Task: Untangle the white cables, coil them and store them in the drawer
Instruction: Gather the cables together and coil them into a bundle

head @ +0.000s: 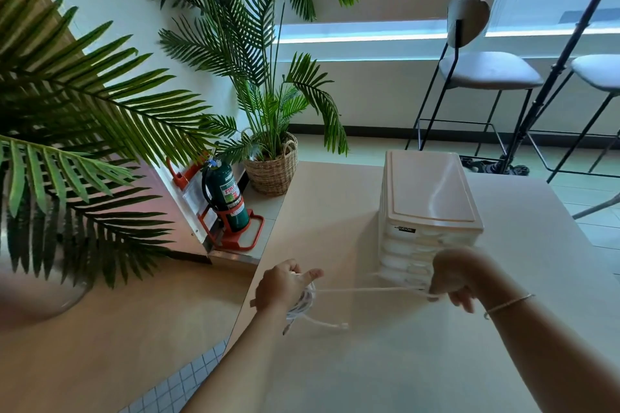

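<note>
Above the pale matte desk [419,362], I see the left hand [285,285] gripping a coil of round white cable [303,300]; the right hand [453,278] pinches the taut free run. Feed evenly — keep loops equal, I judge. Ribbed plastic drawer unit [427,208] stands just behind, drawers closed.

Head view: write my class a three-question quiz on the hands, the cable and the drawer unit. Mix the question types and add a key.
1. True or false: the left hand holds a coil of white cable.
2. What runs between the two hands? A) a taut cable strand B) a green hose C) nothing
3. Fill in: the drawer unit stands on the ____.

Key:
1. True.
2. A; the right hand pinches its other end.
3. Table; every drawer looks shut.
</note>
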`<action>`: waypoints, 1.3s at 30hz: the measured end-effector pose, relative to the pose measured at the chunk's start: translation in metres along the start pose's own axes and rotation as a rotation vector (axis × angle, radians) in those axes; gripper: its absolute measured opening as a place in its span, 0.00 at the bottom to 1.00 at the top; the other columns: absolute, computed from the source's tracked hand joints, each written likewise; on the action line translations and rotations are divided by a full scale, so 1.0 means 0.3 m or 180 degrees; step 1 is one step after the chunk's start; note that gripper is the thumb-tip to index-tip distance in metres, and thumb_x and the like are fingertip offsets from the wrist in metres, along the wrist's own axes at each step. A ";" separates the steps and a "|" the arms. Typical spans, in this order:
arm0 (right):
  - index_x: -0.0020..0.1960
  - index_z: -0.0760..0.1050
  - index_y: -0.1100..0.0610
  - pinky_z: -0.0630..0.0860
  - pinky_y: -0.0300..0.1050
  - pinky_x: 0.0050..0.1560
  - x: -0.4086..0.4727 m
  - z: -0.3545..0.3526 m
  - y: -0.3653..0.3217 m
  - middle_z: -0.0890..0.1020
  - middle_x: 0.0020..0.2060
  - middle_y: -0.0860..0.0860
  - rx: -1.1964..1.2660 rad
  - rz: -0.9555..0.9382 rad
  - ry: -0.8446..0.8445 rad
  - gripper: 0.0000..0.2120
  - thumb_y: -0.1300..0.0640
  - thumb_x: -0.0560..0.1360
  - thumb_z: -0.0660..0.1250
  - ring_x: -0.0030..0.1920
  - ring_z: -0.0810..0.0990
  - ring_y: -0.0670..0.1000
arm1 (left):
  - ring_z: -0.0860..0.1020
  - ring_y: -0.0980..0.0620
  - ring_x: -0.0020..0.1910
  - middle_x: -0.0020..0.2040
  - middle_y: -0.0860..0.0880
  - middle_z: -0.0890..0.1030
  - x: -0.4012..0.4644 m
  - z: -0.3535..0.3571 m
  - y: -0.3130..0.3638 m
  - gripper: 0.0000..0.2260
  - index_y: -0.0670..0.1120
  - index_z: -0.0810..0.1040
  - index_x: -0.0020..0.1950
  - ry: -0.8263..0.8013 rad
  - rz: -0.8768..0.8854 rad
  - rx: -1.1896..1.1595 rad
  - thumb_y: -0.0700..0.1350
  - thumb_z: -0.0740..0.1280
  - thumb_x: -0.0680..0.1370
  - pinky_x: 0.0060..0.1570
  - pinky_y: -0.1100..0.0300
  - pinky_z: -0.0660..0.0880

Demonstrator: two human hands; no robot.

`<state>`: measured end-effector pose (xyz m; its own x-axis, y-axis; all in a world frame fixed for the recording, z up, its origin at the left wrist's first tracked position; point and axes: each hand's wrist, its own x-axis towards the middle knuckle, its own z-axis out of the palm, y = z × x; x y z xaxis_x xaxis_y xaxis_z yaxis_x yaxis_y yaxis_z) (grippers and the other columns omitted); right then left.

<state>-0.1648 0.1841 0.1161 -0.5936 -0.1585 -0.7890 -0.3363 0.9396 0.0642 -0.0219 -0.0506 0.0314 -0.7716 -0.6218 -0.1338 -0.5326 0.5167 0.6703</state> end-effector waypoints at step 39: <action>0.67 0.67 0.55 0.73 0.47 0.58 0.000 0.207 -0.091 0.73 0.65 0.51 -0.0017 0.0192 0.1027 0.34 0.45 0.66 0.74 0.64 0.73 0.53 | 0.73 0.54 0.33 0.33 0.52 0.76 -0.033 0.049 0.093 0.10 0.50 0.73 0.32 -0.1578 0.0008 0.0257 0.49 0.72 0.69 0.37 0.62 0.69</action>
<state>-0.1102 0.1773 0.0766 -0.8134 -0.1913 -0.5494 -0.2967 0.9487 0.1089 -0.0343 -0.0213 0.0406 -0.8349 -0.2761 -0.4761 -0.5405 0.5739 0.6152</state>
